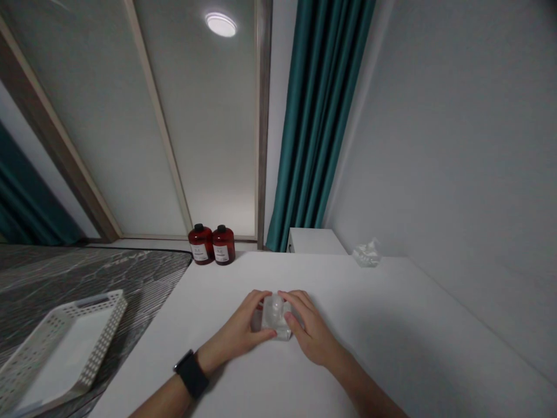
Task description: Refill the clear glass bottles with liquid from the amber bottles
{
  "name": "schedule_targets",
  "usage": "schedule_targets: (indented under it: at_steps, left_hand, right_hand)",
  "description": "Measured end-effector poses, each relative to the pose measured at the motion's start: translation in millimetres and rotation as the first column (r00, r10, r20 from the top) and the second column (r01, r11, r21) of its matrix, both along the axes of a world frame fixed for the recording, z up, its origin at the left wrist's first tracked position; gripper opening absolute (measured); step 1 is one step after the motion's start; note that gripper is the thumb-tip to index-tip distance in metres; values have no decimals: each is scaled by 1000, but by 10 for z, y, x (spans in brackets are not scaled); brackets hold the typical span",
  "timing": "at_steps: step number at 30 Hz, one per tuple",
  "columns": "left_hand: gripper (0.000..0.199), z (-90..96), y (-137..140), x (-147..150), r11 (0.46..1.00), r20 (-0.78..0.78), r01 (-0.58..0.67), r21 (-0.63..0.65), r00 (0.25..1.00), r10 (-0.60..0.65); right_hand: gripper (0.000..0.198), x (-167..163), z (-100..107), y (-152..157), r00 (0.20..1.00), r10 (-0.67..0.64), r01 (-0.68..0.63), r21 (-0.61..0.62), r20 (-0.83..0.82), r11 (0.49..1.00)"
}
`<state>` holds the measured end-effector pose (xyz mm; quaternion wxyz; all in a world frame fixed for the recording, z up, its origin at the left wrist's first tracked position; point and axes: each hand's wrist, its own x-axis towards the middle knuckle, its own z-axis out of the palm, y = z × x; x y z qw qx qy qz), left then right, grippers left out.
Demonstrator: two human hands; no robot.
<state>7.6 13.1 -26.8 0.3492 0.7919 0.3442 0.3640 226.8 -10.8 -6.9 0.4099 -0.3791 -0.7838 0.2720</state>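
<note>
From here: clear container betw. L hand & R hand, approx. equidistant; both grips grasping its sides, long axis prob. fore-aft.

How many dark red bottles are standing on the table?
2. The left bottle and the right bottle stand side by side at the far left corner of the white table. I see no others.

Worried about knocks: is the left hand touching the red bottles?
Apart: the head view shows white table between the left hand and the bottles.
</note>
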Motion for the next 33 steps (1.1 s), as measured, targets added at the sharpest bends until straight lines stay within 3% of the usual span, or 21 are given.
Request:
schedule_targets:
  at_steps: [4,10,16,22,28,33]
  left_hand:
    - [64,14,-11,18,1000,-10,-13,-2,1000,13]
    - [63,-5,-16,66,997,-5,-75,5,997,76]
    - [65,67,10,21,1000,-26,5,-31,1000,-6]
    - [60,163,90,178,996,-93,75,-37,993,-78]
    - [57,242,245,564,995,-155,99,-15,983,-100]
    - [55,203,456,930,995,-149,97,6,984,-95]
  right_hand:
    - [40,-2,-20,-2,1000,-2,2,-7,-8,1000]
    - [65,39,-81,59,1000,-3,3,-132,-2,991]
    - [71,149,-102,138,998,46,-55,-237,-46,970]
    - [58,375,-49,175,996,81,-84,-178,-20,981]
    - [54,796,-86,286,996,47,-37,-136,72,990]
    - [54,1180,-155,457,986,47,-37,-70,158,997]
